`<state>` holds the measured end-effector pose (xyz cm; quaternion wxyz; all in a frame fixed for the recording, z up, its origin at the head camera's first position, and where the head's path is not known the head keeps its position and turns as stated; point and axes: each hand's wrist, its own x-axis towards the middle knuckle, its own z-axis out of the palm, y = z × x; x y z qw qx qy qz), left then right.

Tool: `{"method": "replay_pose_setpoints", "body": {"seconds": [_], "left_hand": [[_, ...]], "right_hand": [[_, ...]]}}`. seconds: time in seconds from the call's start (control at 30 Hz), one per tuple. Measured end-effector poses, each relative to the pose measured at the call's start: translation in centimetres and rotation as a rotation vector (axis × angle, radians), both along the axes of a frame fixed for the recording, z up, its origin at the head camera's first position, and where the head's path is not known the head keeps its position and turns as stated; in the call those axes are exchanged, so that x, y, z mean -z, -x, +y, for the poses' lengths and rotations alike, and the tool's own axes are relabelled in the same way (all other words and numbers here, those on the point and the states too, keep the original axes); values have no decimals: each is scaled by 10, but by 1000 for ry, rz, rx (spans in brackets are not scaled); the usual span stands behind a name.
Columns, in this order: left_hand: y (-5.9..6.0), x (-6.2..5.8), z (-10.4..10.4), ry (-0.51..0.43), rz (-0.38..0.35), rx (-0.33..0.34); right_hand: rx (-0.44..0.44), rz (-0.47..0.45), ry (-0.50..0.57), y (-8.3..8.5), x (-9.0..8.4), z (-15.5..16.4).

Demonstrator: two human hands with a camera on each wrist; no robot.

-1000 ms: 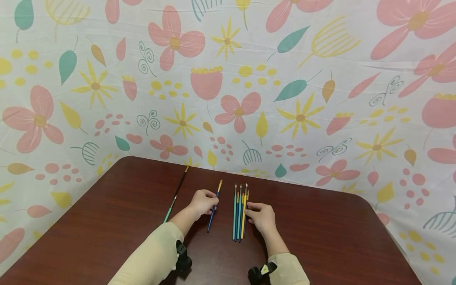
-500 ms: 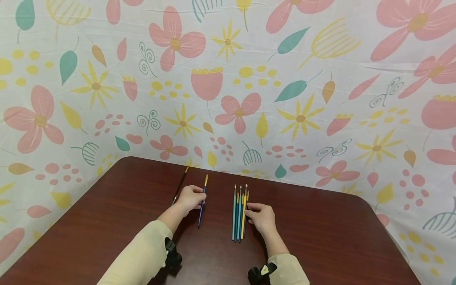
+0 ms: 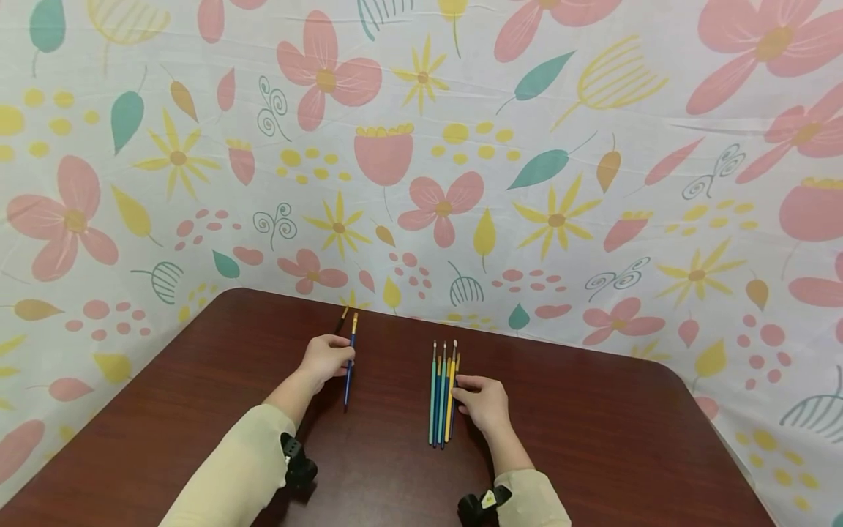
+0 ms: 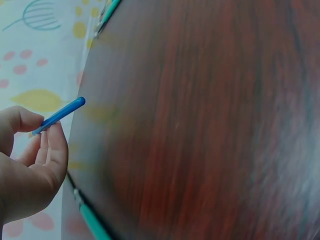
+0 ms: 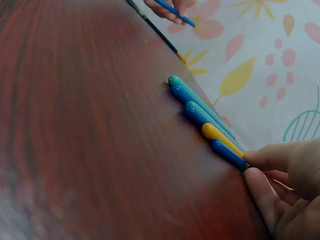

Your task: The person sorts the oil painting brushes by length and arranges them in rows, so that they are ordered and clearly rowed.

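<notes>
My left hand (image 3: 324, 360) pinches a blue paintbrush (image 3: 348, 384) near its middle, its golden bristles pointing to the back of the table. In the left wrist view the brush's blue handle end (image 4: 70, 108) sticks out past thumb and fingers. Behind that hand lies a dark-handled paintbrush (image 3: 341, 320), mostly covered in the head view. My right hand (image 3: 486, 401) is at the right end of a row of paintbrushes (image 3: 432, 410) in teal, blue and yellow. Its thumb and index finger pinch the outermost blue paintbrush (image 5: 227, 152), beside the yellow paintbrush (image 5: 215, 132).
A teal-handled paintbrush (image 4: 92, 217) lies on the dark wooden table (image 3: 593, 439), largely hidden by the left arm in the head view. A floral cloth (image 3: 421, 154) hangs right behind the table's back edge.
My left hand has carried the blue paintbrush leftward and slightly back, covering most of the dark paintbrush. The right hand and its row of paintbrushes have stayed still.
</notes>
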<state>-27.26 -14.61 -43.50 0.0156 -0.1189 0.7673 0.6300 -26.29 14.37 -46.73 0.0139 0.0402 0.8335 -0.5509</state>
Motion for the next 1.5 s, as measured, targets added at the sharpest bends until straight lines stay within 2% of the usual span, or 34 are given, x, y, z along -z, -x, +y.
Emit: {"method": "replay_pose_setpoints", "body": {"seconds": [0.23, 0.57, 0.93, 1.17, 1.5], "left_hand": [[0, -6, -20, 9, -5, -34], [4, -7, -38, 9, 13, -86], [17, -10, -49, 142, 6, -116], [24, -13, -51, 195, 1, -145], [39, -7, -48, 203, 6, -191]], "right_hand": [[6, 3, -3, 0, -1, -1], [0, 5, -4, 0, 0, 0], [-1, 5, -3, -1, 0, 0], [0, 0, -6, -1, 2, 0], [2, 14, -6, 0, 2, 1]]}}
